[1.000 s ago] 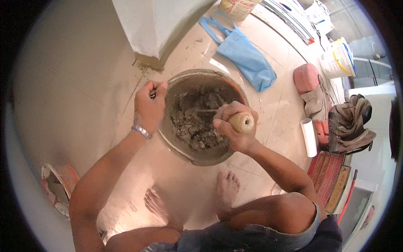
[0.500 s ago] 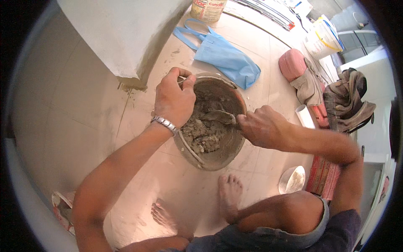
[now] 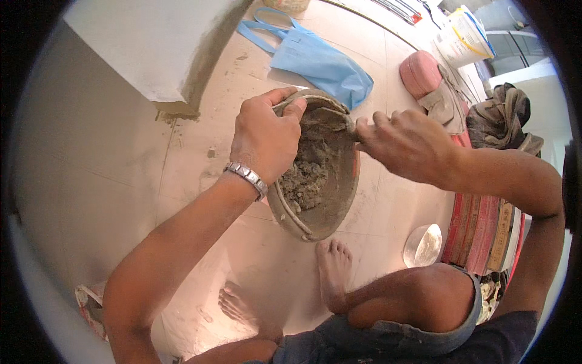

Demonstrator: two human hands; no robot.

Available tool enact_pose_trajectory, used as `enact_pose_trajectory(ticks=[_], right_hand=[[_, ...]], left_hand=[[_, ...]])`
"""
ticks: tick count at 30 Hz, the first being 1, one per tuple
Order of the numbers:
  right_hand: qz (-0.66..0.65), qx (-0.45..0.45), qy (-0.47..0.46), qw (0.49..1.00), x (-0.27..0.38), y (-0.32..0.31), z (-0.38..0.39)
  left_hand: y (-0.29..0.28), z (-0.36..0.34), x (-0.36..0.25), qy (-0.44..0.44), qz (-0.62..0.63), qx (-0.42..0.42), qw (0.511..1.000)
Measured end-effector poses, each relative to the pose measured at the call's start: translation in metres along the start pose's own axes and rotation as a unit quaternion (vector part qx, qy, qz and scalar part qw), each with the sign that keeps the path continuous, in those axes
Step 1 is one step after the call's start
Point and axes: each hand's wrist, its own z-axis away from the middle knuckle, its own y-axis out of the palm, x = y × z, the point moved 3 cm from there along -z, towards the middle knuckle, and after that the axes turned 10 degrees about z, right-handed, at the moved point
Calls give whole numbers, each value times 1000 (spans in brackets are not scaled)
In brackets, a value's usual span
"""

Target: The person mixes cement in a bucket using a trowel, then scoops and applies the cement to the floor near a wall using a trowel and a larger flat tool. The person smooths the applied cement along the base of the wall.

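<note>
A mortar bucket (image 3: 344, 182), its walls caked in grey, is tilted on its side edge in front of my feet. Wet grey mortar (image 3: 306, 182) lies in lumps along its left inner side. My left hand (image 3: 267, 130) is clamped over the far-left rim, thumb on the edge. At the far-right rim, my right hand (image 3: 409, 145) is closed around the handle of a trowel (image 3: 350, 127). Most of the trowel is hard to make out against the grey bucket wall.
A blue cloth bag (image 3: 321, 64) lies just beyond the bucket. The base of a white pillar (image 3: 139, 48) stands at the far left. To the right are a small white container (image 3: 422, 246), red boxes (image 3: 473, 230), a dark cloth bag (image 3: 500, 118) and a white pail (image 3: 464, 39).
My right hand has lifted the trowel out of the mortar toward the far-right rim. The bucket has tipped more, and my left hand has shifted slightly right with its rim.
</note>
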Motion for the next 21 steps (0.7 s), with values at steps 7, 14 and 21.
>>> enact_pose_trajectory(ticks=[7, 14, 21], right_hand=[[-175, 176, 24, 968, 12, 38, 2], [-526, 272, 111, 798, 55, 71, 21], [-722, 414, 232, 504, 101, 43, 20]], left_hand=[[7, 15, -7, 69, -9, 14, 997], [0, 32, 3, 131, 77, 0, 988], [-20, 27, 11, 96, 101, -23, 990]])
